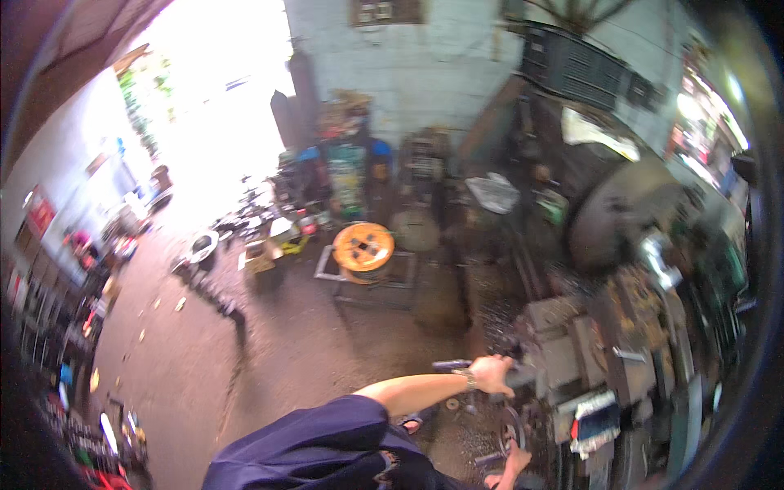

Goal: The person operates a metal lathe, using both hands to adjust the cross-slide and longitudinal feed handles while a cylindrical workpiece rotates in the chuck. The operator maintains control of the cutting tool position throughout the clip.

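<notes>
My left hand, with a band at its wrist, reaches over a dark metal part on the near side of a large lathe. Its fingers curl over that part and the thumb points down; what lies under them is hidden and blurred. A metal rod handle sticks out beside the wrist. Lower down, my right hand is closed on the rim of a round handwheel. A second short bar juts out to the left of this hand.
The big round chuck stands at the back right of the lathe. A dark device with papers and a metal tool rest on the machine. An orange disc lies on a metal stand. Clutter lines the left wall.
</notes>
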Available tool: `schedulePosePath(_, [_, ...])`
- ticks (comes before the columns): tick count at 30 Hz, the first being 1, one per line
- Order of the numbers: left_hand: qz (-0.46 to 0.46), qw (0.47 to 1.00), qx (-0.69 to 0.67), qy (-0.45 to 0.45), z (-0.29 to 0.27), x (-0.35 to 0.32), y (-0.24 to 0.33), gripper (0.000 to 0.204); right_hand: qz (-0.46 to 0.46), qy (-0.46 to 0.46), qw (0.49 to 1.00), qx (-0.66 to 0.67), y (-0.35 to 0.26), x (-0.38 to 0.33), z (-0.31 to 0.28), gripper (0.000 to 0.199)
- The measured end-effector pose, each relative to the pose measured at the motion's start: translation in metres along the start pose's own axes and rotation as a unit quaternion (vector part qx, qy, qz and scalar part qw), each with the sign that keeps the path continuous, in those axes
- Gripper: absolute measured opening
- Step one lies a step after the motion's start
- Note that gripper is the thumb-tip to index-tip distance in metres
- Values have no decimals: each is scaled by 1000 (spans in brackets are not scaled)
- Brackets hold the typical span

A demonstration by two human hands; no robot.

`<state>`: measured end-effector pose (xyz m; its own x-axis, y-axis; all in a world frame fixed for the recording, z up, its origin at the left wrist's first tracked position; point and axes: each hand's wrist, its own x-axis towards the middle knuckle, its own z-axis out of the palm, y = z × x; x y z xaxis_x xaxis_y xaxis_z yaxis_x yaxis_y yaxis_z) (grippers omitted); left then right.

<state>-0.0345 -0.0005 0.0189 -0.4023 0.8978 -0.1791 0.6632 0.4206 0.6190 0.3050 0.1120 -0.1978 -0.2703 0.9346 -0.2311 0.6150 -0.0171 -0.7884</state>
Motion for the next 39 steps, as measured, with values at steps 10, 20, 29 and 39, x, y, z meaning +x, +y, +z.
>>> schedulePosePath(10, [-2, 999, 44, -24, 2, 14, 1, 92, 20, 50, 998, -14, -21, -20, 2, 60])
schedulePosePath(20, [-16, 999, 41, -21, 3, 13, -1, 92, 52, 14, 998, -37, -22, -20, -1, 52])
schedulePosePath(29, [0, 999, 49, -6, 8, 15, -7, 91, 156, -41, 983, -88, -26, -15, -5, 54])
schedulePosePath(39, [-6, 999, 45, -10, 7, 15, -5, 88, 157, -35, 985, -70, -8, -12, 1, 48])
